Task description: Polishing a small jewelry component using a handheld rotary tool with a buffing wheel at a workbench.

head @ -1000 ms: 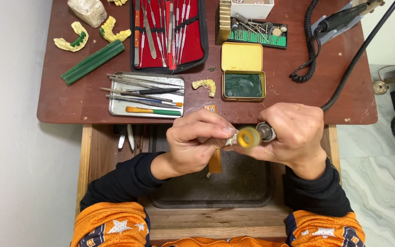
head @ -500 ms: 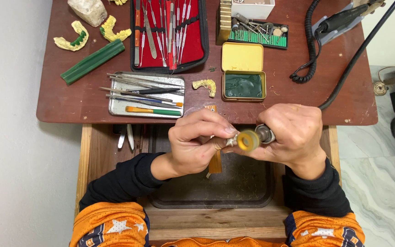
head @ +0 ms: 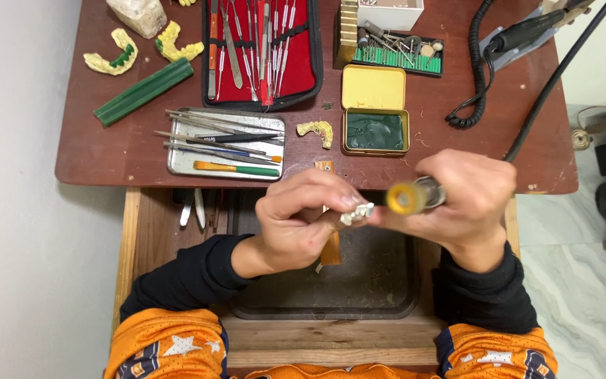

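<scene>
Dental metal piece [head: 357, 213], small, silvery and toothed, pinched between fingertips of left hand [head: 303, 221], held above the dark tray [head: 387, 295] set in the open drawer. Right hand [head: 468, 200] clenched around a rotary handpiece [head: 419, 196]; its yellow disc tip [head: 402, 198] sits just beside the metal piece, contact not resolvable. Black cable [head: 555, 84] runs from the right hand up across the table [head: 106, 154]. On the table behind the hands: open tin of green wax [head: 375, 131], yellow tooth cast [head: 317, 131] just left of it, steel tray of hand instruments [head: 222, 145], red instrument case [head: 264, 49], green bur block [head: 398, 52], green wax stick [head: 143, 91]. Both sleeves black.
</scene>
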